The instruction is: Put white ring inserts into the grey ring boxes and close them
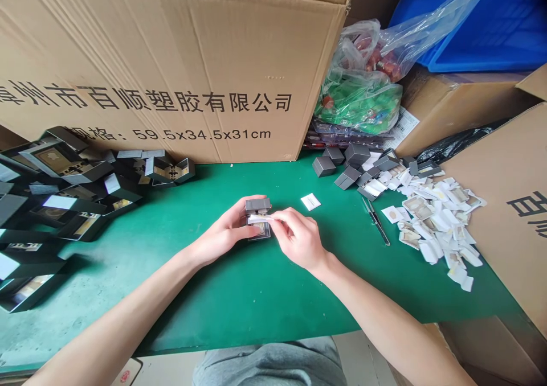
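Note:
In the middle of the head view, my left hand (231,224) is closed around a small dark hinged box (258,205) whose lid stands up. Its thumb lies over the box's lower half. My right hand (299,235) pinches a small white card (258,219) across the open box, between lid and base. The card hides part of the inside. A flat white packet (310,201) with fine print lies on the green table (239,300) beyond my right hand. Tweezers (376,221) rest farther right.
Many open dark boxes (85,175) are stacked at left. Closed dark boxes (359,155) and a heap of white packets (440,221) lie at right. A large cardboard carton (171,50) stands behind. Bags of green and red items (363,98) and a blue bin (482,27) are at back right.

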A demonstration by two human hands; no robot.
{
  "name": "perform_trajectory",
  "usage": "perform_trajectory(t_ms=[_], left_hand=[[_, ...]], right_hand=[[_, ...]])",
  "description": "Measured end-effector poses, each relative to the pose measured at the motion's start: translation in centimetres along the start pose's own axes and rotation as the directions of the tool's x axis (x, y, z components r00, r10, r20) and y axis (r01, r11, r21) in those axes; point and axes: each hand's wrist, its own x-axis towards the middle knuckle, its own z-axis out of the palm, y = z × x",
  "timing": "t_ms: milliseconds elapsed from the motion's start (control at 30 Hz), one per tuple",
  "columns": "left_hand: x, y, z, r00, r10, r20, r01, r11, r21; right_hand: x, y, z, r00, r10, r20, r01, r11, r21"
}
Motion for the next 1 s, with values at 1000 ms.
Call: perform_trajectory(t_ms=[1000], left_hand=[[0.2,-0.2,0.8,0.987,0.124,-0.098,-0.086,0.941,0.327]], right_hand=[[-0.3,-0.1,0.9,0.998,-0.049,-0.046,0.046,0.997,-0.057]])
